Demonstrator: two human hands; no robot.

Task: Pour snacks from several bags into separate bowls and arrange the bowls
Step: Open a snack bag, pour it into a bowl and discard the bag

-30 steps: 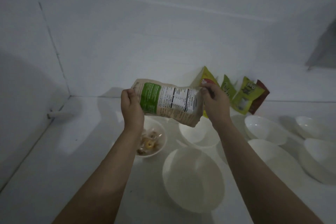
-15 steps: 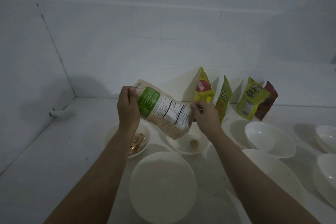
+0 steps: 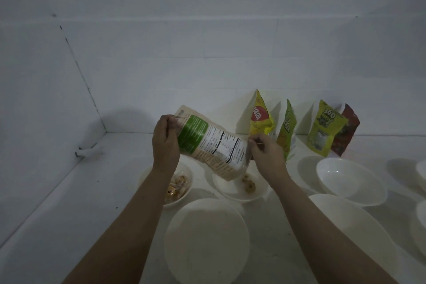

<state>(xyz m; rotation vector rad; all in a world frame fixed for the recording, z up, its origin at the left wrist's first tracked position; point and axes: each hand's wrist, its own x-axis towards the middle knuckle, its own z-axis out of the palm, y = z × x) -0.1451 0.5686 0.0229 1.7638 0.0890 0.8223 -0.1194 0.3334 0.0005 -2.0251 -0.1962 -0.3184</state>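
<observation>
Snack bag (image 3: 211, 145), centre of frame, tilted with its lower end down over the middle white bowl (image 3: 239, 188), which holds a few snack pieces (image 3: 249, 183). Left hand (image 3: 165, 143) has a closed grip on the bag's upper end; right hand (image 3: 267, 154) pinches its lower right edge. Left bowl (image 3: 177, 185) holds snacks; four more bags (image 3: 260, 117) lean on the wall at right of centre, on the worktop (image 3: 92, 203).

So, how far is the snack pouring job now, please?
Done: the far-left bowl already holds snacks. In hand: the left hand and right hand tilt the beige bag over the middle bowl, where a few pieces lie. Left: four bags lean against the wall unpoured, several bowls like this one hold nothing, and arranging remains.
</observation>
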